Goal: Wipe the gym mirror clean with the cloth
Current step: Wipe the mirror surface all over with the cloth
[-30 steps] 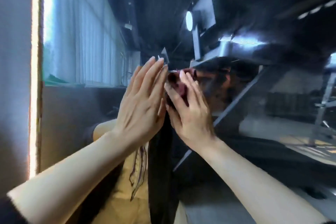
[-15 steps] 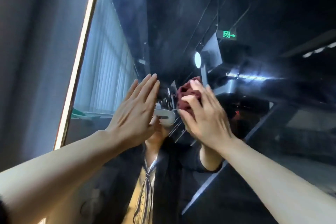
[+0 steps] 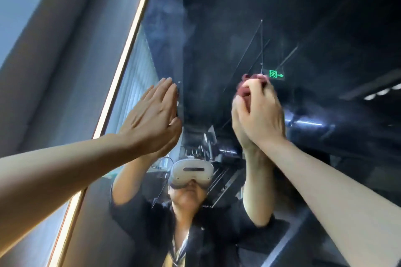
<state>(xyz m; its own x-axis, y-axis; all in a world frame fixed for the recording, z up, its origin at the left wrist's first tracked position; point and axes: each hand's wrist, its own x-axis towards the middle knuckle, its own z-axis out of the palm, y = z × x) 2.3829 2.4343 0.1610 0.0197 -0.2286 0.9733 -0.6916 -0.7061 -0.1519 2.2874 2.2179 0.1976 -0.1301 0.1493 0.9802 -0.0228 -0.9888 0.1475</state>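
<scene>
Left hand [image 3: 152, 118]: flat, fingers straight and together, palm against the glass.
Right hand [image 3: 259, 115]: fingers curled around the cloth, pressing it to the glass.
Cloth [image 3: 245, 91]: dark red, soft and bunched, mostly hidden behind the fingers.
Mirror [image 3: 217, 28]: smooth and dark, hazy smears, slim lit gold edge strip [image 3: 128, 54] at left.
Reflection: green exit sign [image 3: 276, 74].
</scene>
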